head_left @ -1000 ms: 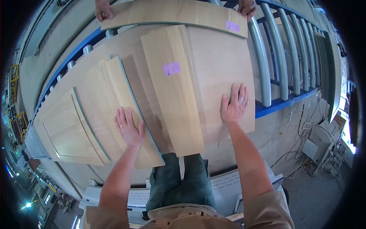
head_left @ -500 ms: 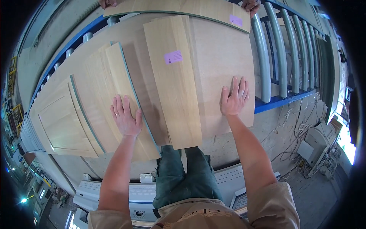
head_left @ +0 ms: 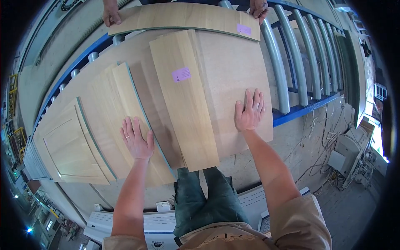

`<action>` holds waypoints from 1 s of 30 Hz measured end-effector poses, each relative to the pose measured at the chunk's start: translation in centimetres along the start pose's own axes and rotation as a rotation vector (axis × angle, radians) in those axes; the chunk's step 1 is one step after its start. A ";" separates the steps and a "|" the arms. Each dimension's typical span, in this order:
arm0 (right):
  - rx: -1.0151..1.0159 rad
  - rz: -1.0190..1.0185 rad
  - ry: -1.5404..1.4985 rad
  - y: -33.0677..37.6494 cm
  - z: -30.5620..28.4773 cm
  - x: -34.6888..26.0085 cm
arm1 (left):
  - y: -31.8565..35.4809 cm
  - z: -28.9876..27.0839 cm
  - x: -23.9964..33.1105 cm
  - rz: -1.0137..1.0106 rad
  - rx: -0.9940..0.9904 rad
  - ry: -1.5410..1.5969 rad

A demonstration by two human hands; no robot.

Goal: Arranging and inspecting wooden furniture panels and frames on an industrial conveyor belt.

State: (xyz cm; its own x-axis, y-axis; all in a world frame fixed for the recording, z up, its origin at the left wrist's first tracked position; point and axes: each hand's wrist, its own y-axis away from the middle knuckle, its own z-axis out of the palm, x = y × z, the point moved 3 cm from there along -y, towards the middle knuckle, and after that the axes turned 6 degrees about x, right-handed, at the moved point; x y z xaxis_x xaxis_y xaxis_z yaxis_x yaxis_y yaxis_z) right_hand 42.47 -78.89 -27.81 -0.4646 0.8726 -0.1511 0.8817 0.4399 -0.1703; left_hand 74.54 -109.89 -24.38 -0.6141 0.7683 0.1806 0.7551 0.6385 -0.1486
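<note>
At the left we see a framed wooden panel with a recessed centre and a blue-green edge on its right side. Next, at the far side, a co-worker's hand is at the left end of a long wooden board; it is small there, so we cannot tell quite how its fingers grip. Nearer to us, our left hand lies palm down on a pale narrow board, close to its blue-green edge, fingers slightly parted, thumb held away, a ring on one finger. In the middle, a wood-grain plank bearing a purple label slants across a large beige sheet, its near end toward our legs. To the right of the plank, our right hand rests flat on that sheet, fingers spread, gripping nothing. Beyond, the co-worker's other hand is at the right end of the long board. The sheet lies on a blue-framed roller conveyor, whose grey rollers show at the right.
</note>
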 end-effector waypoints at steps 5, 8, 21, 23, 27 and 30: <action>-0.025 0.006 0.014 0.0 0.1 -0.1 | 0.1 -0.1 -0.2 -0.004 -0.008 -0.006; -0.024 0.007 0.020 0.0 0.0 0.0 | 0.0 0.0 -0.1 -0.005 -0.007 0.008; -0.007 0.002 0.035 0.0 0.0 -0.2 | 0.0 -0.1 -0.2 -0.009 -0.011 0.006; -0.013 0.009 0.040 0.1 -0.1 -0.2 | 0.1 0.0 -0.2 -0.005 -0.004 0.008; -0.032 0.026 0.020 0.1 0.0 -0.2 | 0.1 0.1 -0.3 -0.001 -0.001 0.004; -0.041 0.028 0.025 0.1 0.1 -0.1 | 0.2 0.1 -0.3 -0.007 -0.010 0.001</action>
State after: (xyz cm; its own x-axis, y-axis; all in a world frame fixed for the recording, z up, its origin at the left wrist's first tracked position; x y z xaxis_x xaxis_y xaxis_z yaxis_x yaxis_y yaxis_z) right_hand 42.62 -78.94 -27.89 -0.4376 0.8896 -0.1308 0.8974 0.4227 -0.1267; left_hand 74.82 -110.01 -24.53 -0.6190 0.7639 0.1826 0.7531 0.6432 -0.1381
